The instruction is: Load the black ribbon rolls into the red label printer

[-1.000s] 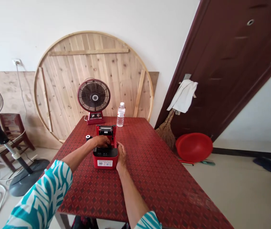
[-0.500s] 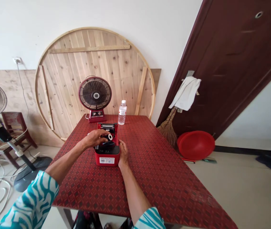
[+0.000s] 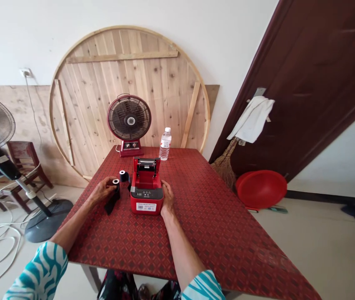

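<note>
A small red and black label printer (image 3: 146,205) stands on the table with its lid (image 3: 147,164) raised and its roll bay uncovered. My right hand (image 3: 167,201) is held against the printer's right side, thumb near the top edge. To the left of the printer, my left hand (image 3: 103,190) pinches a black roll (image 3: 116,190) with a white core, standing on end. A loose black strip (image 3: 110,206) trails from it over the tabletop. Just behind stands a second black roll (image 3: 123,176) with a white core, apart from my fingers.
A red table fan (image 3: 129,125) and a water bottle (image 3: 165,144) stand at the far end of the patterned table (image 3: 202,221). A round wooden tabletop leans on the wall. On the floor are a standing fan (image 3: 1,158), left, and a red basin (image 3: 260,189), right.
My left hand has moved the black roll out of the printer to the table on the left. My right hand stays at the printer's side. The view has shifted slightly.
</note>
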The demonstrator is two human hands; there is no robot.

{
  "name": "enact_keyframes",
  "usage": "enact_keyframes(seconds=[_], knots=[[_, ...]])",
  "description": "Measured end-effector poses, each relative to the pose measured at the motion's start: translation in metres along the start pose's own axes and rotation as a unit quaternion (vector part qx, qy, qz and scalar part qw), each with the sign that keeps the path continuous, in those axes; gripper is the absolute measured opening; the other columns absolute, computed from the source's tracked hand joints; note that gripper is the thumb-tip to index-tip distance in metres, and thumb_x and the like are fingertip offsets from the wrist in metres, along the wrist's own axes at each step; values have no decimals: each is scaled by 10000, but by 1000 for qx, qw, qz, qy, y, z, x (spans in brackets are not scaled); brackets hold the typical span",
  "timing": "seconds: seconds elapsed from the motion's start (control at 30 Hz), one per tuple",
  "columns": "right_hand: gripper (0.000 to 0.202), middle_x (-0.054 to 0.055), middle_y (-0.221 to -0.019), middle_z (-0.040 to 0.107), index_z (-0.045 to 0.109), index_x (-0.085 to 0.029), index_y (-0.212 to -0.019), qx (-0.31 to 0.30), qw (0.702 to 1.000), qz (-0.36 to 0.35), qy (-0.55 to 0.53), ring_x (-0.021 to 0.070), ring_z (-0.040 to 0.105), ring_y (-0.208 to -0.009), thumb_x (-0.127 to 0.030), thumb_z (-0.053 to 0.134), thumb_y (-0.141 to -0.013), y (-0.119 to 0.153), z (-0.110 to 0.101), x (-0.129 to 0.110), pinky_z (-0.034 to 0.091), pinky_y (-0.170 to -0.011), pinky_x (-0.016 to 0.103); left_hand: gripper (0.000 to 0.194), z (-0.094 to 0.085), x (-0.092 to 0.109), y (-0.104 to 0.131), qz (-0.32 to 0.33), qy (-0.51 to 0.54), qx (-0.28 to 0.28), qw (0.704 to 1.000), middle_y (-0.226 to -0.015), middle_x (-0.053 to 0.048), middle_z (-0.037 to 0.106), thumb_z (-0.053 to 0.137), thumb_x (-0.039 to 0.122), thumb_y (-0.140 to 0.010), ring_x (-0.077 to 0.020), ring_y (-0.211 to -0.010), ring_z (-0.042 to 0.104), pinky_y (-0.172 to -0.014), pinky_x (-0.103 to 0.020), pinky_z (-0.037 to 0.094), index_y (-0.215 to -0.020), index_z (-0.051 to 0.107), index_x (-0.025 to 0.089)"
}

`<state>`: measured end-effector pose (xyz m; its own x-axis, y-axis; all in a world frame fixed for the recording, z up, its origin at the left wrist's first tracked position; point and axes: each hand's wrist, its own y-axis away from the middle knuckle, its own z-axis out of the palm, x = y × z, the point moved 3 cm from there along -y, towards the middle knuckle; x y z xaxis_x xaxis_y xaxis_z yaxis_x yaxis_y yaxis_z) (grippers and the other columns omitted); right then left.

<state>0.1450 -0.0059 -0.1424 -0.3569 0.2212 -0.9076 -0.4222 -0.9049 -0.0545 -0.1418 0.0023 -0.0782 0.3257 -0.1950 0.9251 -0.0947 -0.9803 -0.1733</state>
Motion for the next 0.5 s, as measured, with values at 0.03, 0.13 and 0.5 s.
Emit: enact_keyframes(seconds=[0.03, 0.13, 0.5], knots=[[459, 25, -941, 766, 709, -232, -1075, 0, 1000, 1, 0, 205, 684, -857, -545, 610, -755, 0, 0, 0, 516, -764, 328, 579, 0, 0, -1, -6, -7, 2, 1000, -957, -88, 750, 745, 551, -616, -259, -843, 717, -748, -369, 577, -1031, 639, 162], [456, 27, -949, 767, 715, -233, -1067, 9, 1000, 3, -4, 208, 683, -861, -541, 625, -742, 1, 0, -1, 519, -767, 330, 579, -6, 10, -8, -6, -34, 30, 999, -1119, -114, 732, 704, 550, -686, -274, -1008, 695, -850, -366, 559, -1121, 640, 172], [414, 32, -1029, 758, 714, -232, -1021, 15, 1000, -2, -4, 227, 666, -979, -517, 620, -736, 0, 1, 0, 504, -838, 343, 128, 18, 16, -71, -62, -154, -38, 985, -549, 24, 614, 641, 260, -590, -175, -590, 611, -576, -257, 432, -667, 657, 160]])
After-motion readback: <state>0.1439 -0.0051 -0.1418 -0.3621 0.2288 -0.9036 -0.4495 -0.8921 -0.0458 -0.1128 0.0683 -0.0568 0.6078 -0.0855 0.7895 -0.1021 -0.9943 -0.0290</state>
